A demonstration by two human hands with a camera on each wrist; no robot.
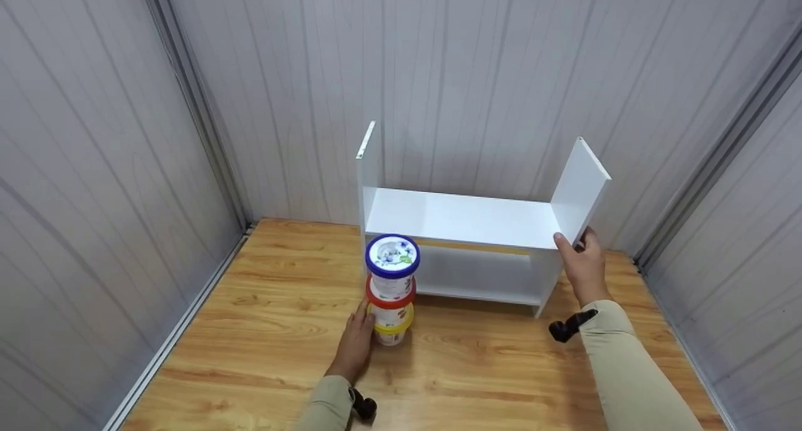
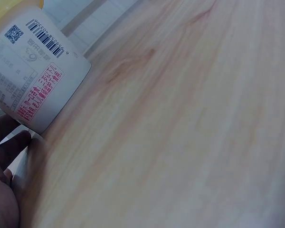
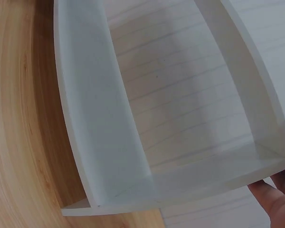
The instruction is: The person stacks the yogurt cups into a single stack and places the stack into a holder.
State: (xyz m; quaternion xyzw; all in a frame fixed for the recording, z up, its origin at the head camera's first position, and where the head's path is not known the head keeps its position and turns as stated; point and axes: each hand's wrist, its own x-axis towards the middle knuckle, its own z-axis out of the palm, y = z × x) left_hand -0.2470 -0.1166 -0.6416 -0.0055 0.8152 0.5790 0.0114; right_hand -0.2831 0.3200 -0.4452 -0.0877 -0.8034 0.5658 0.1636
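Observation:
A white shelf (image 1: 476, 220) stands near the back wall, with two side panels rising above its upper board. My right hand (image 1: 586, 271) grips its right side panel (image 3: 204, 185), thumb on the front and fingers behind. In front of the shelf's left end, three round tubs are stacked: a blue-lidded tub (image 1: 393, 257) on top, a red-lidded tub (image 1: 391, 299) in the middle and a yellow-lidded tub (image 1: 391, 336) at the bottom. My left hand (image 1: 354, 340) rests against the stack's left side with fingers extended. The left wrist view shows those fingers beside the bottom tub's printed wall (image 2: 38, 71).
The wood-grain floor (image 1: 263, 349) spreads around the shelf and tubs. Pale panelled walls (image 1: 438, 74) close off the back and both sides, with metal strips along the corners.

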